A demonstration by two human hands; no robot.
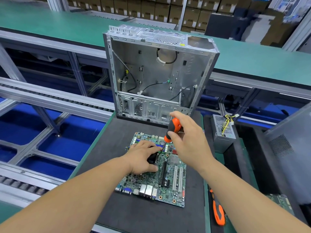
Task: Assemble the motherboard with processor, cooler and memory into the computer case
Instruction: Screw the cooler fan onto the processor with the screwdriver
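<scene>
1. Green and flat, the motherboard with many small parts and white slots is lying on a dark grey foam mat at the front of the work table.
2. The left hand is resting on a black cooler that is sitting on the board, with its fingers curled over it and holding it down.
3. The right hand is gripping an orange and black screwdriver by the handle. The thin metal tip is pointing down to the board, right beside the left hand's fingers.
4. A silver metal computer case with its side open is standing upright on the far end of the mat, just behind the board. Black wires are hanging inside it.
5. A small grey metal power box with yellow and black wires is sitting to the right of the case.
6. A second orange and black tool is lying on the table near the right forearm.
7. Brown cardboard boxes are standing stacked far behind.
</scene>
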